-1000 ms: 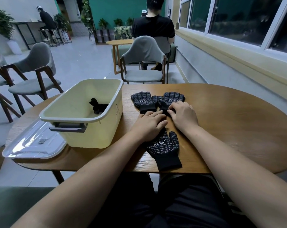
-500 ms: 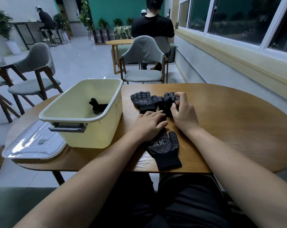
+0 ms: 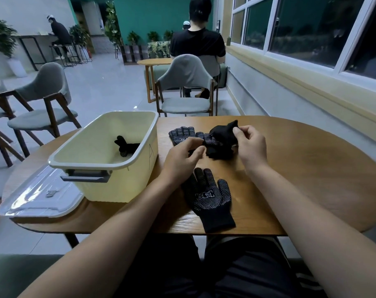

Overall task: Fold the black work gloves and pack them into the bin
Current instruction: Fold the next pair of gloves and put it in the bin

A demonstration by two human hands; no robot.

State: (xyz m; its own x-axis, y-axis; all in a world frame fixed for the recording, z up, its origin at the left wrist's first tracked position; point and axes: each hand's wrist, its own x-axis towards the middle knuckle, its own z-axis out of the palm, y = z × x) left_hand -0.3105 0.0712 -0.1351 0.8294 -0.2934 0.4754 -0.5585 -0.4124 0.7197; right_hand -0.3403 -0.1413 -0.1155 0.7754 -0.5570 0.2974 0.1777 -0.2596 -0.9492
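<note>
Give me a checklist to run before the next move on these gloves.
1. Right hand pinches the bunched glove: ok.
2. Left hand holds that glove's cuff: cannot tell, its fingers hide the contact.
3. Fold neat and flat: not ok, one tip sticks up.
4. Bin open, lid lying beside it: ok.
5. Room in the bin: ok, one packed glove shows inside.
6. Other gloves folded: not ok, far glove and near glove lie flat on the table.
</note>
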